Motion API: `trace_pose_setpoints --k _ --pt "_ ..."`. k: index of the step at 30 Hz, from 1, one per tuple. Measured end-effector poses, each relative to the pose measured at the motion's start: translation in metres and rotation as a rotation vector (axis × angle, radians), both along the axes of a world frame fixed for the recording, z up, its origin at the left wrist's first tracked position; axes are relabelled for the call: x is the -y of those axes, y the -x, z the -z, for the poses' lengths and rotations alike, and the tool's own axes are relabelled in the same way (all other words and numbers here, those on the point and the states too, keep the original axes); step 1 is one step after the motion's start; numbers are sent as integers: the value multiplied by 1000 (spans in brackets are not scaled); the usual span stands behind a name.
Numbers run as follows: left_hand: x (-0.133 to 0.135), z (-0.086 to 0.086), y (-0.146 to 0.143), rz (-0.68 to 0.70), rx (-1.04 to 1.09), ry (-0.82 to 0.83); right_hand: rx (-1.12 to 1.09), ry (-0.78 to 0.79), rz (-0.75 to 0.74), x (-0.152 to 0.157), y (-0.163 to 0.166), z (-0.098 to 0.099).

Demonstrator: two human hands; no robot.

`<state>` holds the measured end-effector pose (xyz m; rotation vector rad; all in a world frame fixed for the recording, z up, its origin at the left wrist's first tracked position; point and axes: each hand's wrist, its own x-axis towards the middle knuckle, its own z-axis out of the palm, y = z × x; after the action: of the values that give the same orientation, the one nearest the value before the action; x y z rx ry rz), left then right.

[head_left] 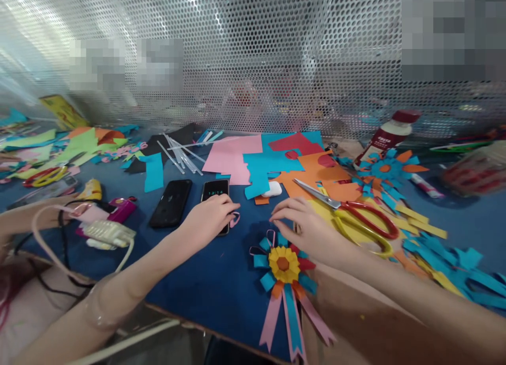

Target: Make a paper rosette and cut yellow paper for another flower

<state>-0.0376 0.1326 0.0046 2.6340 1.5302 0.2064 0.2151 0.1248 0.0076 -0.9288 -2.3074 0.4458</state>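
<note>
My left hand (211, 216) rests on the blue table beside a phone with a lit screen (215, 190), its fingers pinched on a small pink paper loop (236, 219). My right hand (304, 225) hovers palm down with curled fingers just above a paper rosette (283, 265), a yellow flower with an orange centre, blue and red loops and pink and blue ribbon tails. Whether the right hand holds anything is unclear. Red-handled scissors (356, 217) lie just right of that hand.
A second dark phone (171, 203) lies left of the lit one. Pink (233, 154), blue and orange paper sheets (316, 170) cover the table's middle. A bottle (389, 134), a blue paper flower (385, 167) and blue strips (454, 259) lie right. A glue gun (106, 232) with cable sits left. Perforated metal screen behind.
</note>
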Motion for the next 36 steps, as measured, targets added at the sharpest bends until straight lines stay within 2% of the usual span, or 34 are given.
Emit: trace_pose_setpoints --k 4,7,14,19,22,27,32,36 --pt "-8 4 -7 -3 -9 -18 24 -35 -12 4 6 1" --pt "-6 -1 -10 -3 130 19 69 -51 -48 5 8 -2" --pt "23 -11 -13 -100 542 214 321 -50 -233 1 26 -14" --pt "40 -16 -13 -137 628 253 520 -51 -214 6 51 -23" --pt "45 -17 -8 -159 649 227 637 -117 -233 14 64 -27" --pt "50 -14 2 -193 764 302 762 -208 -256 22 79 -28" --pt "55 -10 10 -197 902 427 818 -150 -258 19 81 -28" --pt "57 -1 13 -247 973 526 644 15 -244 8 74 -33"
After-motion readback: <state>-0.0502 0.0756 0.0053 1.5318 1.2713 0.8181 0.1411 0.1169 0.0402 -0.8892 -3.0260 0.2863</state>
